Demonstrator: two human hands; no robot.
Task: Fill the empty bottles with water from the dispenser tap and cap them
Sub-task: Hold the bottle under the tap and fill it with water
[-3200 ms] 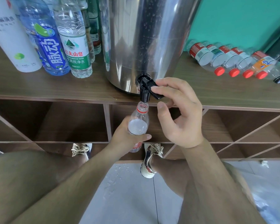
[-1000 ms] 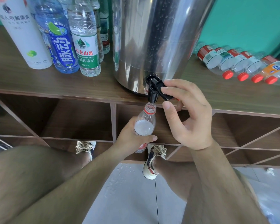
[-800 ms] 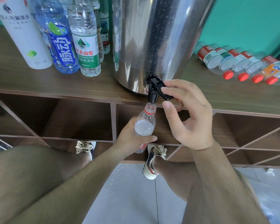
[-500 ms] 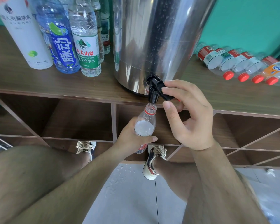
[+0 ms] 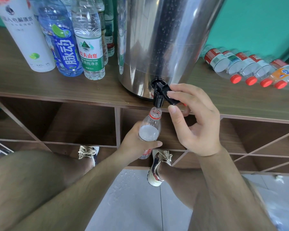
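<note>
A long brown wooden bench (image 5: 40, 87) spans the view ahead of you. On it, at twelve o'clock, stands a tall cylindrical stainless-steel dispenser (image 5: 165, 39). Your right grip (image 5: 197, 124) is at centre, with your left grip (image 5: 135, 145) at eight o'clock from it. The left is wrapped around a small clear plastic bottle (image 5: 150, 130), uncapped and partly filled, its mouth just under the spout. The right pinches the lever of the black plastic tap (image 5: 158, 95) between forefinger and thumb.
</note>
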